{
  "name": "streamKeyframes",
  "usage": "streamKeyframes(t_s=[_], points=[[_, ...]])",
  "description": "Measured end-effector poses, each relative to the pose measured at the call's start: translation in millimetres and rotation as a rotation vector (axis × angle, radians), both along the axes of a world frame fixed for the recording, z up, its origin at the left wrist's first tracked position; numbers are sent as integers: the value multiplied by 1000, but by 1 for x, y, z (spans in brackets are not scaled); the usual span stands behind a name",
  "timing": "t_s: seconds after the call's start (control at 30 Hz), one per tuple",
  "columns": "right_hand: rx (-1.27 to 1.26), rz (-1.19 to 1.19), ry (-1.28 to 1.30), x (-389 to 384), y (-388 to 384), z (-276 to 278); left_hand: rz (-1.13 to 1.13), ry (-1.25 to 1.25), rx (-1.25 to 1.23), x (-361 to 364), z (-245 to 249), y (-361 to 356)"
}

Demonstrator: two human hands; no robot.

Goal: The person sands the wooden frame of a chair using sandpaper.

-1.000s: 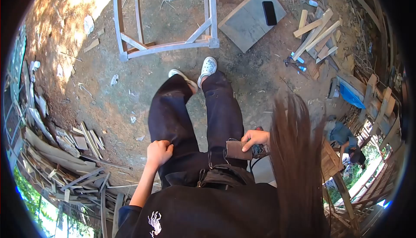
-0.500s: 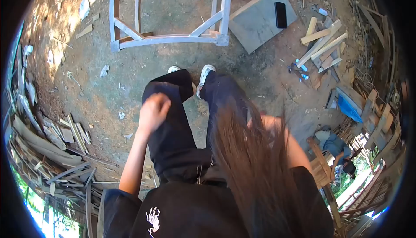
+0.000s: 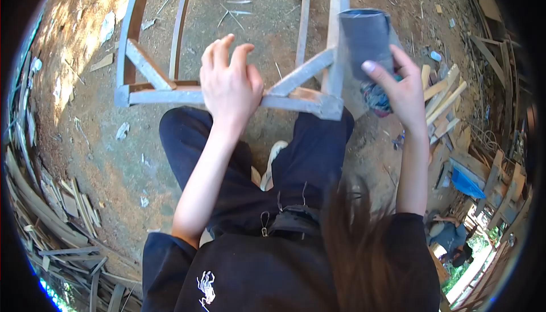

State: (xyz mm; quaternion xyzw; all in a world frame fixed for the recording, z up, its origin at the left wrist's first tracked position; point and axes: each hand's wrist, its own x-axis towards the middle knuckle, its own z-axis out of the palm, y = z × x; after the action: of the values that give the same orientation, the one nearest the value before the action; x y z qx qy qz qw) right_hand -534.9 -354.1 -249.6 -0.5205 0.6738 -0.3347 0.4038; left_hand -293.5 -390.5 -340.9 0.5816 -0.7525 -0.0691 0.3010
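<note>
A bare wooden frame (image 3: 187, 96), its legs joined by a curved rail and diagonal corner braces, stands in front of my knees. Over the middle of the rail is my left hand (image 3: 232, 87), its fingers spread and slightly bent, holding nothing. My right hand (image 3: 401, 87) grips a dark grey curved sheet of sandpaper (image 3: 367, 39) beside the frame's right leg, thumb across its near face. A bundle of multicoloured cloth (image 3: 375, 99) shows just below the sheet, next to my palm. My knees are bent beneath the rail.
Wood offcuts (image 3: 443, 104) lie on the dirt ground at right, with a blue plastic piece (image 3: 467, 183) lower down. Scrap boards (image 3: 42, 215) are heaped at left. Another person (image 3: 452, 238) is at the lower right edge. Twigs (image 3: 233, 13) lie inside the frame.
My body has lowered and come closer to the frame. My left hand has moved forward over the rail. My right hand has come out from behind the hair, with the sandpaper in it.
</note>
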Motion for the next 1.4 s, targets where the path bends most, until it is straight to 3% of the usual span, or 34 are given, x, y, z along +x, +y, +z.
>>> streamKeyframes(t_s=[0.07, 0.17, 0.27, 0.4, 0.5, 0.57, 0.63, 0.8, 0.93, 1.1, 1.27, 1.4], points=[[4, 127, 90, 18, -2, -22, 5, 34, -76, 1, 0, 1], [-341, 13, 235, 35, -3, -69, -9, 71, -110, -2, -9, -2], [-241, -88, -11, 34, -1, -63, -13, 59, -108, -3, -6, 1], [-378, -207, -29, 20, 13, -47, 12, 36, 49, -2, 0, 0], [-314, -196, 148, 1, 34, -34, 19, -16, 124, -3, 4, 0], [-427, -77, 449, 6, 43, -34, 12, -58, 157, -4, 4, -2], [-342, 63, 660, 19, 55, -40, -4, -82, 157, -4, 1, 1], [-369, 18, 774, 37, 52, -39, -32, -137, 146, -1, -2, 0], [-495, 28, 1008, 29, 3, -49, -28, -152, 268, -1, 5, 2], [-511, 30, 1074, -1, -90, -53, -10, -95, 271, 1, 5, 2], [-504, 234, 939, 10, -9, -48, 71, -77, 318, -4, 9, 0], [-570, 251, 1034, 19, 10, -42, 65, -74, 331, -5, 7, -1]])
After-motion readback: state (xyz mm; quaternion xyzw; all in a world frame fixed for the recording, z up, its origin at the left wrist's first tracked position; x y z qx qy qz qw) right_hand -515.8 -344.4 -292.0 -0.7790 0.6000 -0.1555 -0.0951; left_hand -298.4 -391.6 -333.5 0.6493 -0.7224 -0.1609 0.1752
